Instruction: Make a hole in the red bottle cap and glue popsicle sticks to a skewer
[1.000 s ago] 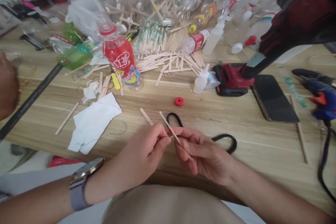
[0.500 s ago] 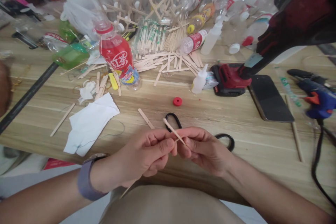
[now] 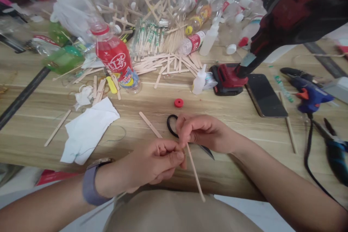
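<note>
My left hand (image 3: 160,161) is closed in a pinch on a thin wooden skewer (image 3: 102,208), whose long end runs out below the wrist to the lower left. Just above it, my right hand (image 3: 205,132) pinches the upper end of a wooden craft stick (image 3: 195,174), which hangs down toward my lap. The fingertips of both hands nearly meet, hiding where stick and skewer come together. Under my right hand lie black-handled scissors (image 3: 168,125), partly covered. A second craft stick (image 3: 150,124) and a red disc with a centre hole (image 3: 178,102) lie beyond my hands.
White paper (image 3: 89,130) and a loose stick (image 3: 57,127) lie left. Behind stand a red drink bottle (image 3: 115,59), piled craft sticks (image 3: 163,63) and a small dropper bottle (image 3: 199,81). To the right are a cordless tool (image 3: 230,78), a phone (image 3: 266,96) and a blue glue gun (image 3: 312,96).
My right hand has risen slightly, and its craft stick has swung from pointing up and left to hanging downward. My left hand keeps its pinch. The camera view has shifted a little.
</note>
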### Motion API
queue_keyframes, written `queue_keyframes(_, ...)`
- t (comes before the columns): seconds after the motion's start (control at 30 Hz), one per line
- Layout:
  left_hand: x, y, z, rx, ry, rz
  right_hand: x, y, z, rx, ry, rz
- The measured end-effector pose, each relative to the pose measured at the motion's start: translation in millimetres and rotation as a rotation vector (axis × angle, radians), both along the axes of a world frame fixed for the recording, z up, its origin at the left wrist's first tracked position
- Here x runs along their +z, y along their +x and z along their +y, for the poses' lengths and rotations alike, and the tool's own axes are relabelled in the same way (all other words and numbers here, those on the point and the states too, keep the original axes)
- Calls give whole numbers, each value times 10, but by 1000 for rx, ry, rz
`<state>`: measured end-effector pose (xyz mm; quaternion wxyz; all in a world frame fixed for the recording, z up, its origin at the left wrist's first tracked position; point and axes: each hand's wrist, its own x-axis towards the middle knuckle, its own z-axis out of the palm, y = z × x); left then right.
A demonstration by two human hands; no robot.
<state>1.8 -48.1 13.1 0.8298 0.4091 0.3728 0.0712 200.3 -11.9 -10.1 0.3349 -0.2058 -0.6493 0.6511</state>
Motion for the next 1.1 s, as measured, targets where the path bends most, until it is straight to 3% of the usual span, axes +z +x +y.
queue_keyframes(0.17,5,-14,37,-60,319,173,31,-38,-23,-170,-278,-109)
queue_keyframes(0.3,-8,-24,75,-28,525,344,96,-37,-178,-160,-231,-353)
queue_keyframes(0.43,-27,-14,59,-9,515,357,114,-90,-375,-160,-338,-444)
queue_keyframes(0.67,-27,11,39,114,435,263,-7,-154,-449,-99,-544,-137)
queue_keyframes(0.73,-39,22,46,150,384,207,-11,-147,-459,-124,-496,-157)
queue_keyframes(0.93,-44,76,22,221,313,151,25,-176,-512,-316,-128,-395)
queue_keyframes(1.0,-35,90,5,257,266,130,12,-183,-503,-343,-86,-342)
queue_keyframes(1.1,-19,97,-7,287,208,77,-46,-166,-462,-264,-90,-154)
